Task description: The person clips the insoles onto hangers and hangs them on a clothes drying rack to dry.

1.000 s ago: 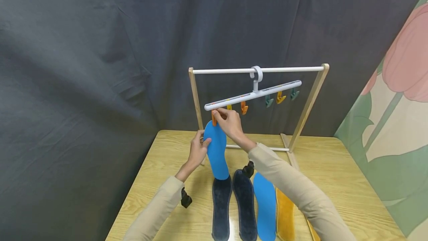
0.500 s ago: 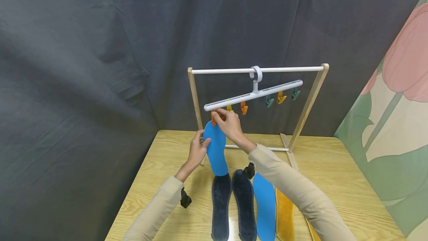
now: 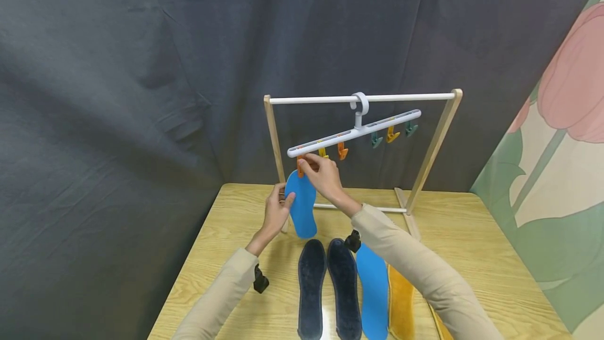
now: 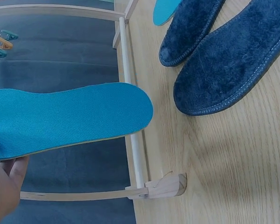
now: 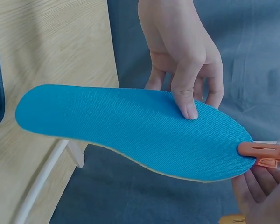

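A blue insole hangs toe-up below the left end of the white clip hanger. My left hand pinches its left edge, thumb on the front face and fingers behind, as the right wrist view shows. At the toe, an orange clip overlaps the insole's edge. My right hand pinches that clip between thumb and fingers. In the left wrist view the insole stretches out with its heel end free. Further clips, including an orange one and a yellow one, hang along the bar with nothing in them.
The hanger hooks over the top rail of a wooden rack. Two dark fuzzy insoles, a second blue insole and yellow insoles lie on the wooden table. A grey curtain hangs behind.
The blue insole's lower end has swung up and back, away from the dark insoles. The hanger has shifted slightly left at its right end. Both hands keep their holds.
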`<state>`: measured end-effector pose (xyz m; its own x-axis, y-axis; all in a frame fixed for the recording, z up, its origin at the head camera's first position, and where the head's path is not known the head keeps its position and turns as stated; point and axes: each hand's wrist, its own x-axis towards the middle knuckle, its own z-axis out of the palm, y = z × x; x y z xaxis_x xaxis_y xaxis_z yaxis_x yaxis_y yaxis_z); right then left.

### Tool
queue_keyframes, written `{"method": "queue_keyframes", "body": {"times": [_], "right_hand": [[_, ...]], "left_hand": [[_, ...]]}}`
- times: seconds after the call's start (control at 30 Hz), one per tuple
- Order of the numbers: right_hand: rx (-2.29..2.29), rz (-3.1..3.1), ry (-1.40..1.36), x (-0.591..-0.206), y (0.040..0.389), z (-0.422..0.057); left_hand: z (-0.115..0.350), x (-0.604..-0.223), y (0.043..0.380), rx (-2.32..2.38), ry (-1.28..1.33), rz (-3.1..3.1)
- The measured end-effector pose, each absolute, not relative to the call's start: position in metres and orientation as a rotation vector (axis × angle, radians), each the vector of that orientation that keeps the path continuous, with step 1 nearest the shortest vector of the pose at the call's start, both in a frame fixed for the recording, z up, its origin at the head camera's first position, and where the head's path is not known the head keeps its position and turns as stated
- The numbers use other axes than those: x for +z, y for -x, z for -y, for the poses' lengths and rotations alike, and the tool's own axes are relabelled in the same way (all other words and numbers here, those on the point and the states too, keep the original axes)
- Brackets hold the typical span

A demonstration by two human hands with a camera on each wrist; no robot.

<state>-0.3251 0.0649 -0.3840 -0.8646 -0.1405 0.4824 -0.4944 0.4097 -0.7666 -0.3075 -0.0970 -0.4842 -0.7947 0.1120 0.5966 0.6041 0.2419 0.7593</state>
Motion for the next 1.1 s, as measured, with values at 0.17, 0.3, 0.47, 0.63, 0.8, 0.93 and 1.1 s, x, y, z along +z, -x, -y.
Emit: {"method": "queue_keyframes", "body": {"times": [0.17,0.3,0.47,0.63,0.8,0.93,1.1], "right_hand": [[1.426,2.327,-0.572,-0.386,0.326,-0.066],[1.412,2.322,-0.588,-0.387,0.327,-0.067],[1.398,2.319,-0.589,-0.389,0.329,-0.068],[1.378,2.325,-0.574,-0.391,0.333,-0.068],[1.380,2.338,-0.550,-0.391,0.335,-0.069],[1.393,2.349,-0.544,-0.392,0.335,-0.070],[1.391,2.356,-0.546,-0.395,0.336,-0.071]], "left_hand": [[0.095,-0.464,0.292,-1.540,0.600,2.108],[0.096,-0.463,0.290,-1.529,0.559,2.104],[0.097,-0.468,0.293,-1.540,0.526,2.061],[0.099,-0.469,0.294,-1.527,0.515,2.024],[0.100,-0.470,0.294,-1.529,0.514,2.023],[0.102,-0.480,0.298,-1.510,0.507,2.040],[0.106,-0.507,0.311,-1.505,0.476,2.061]]}}
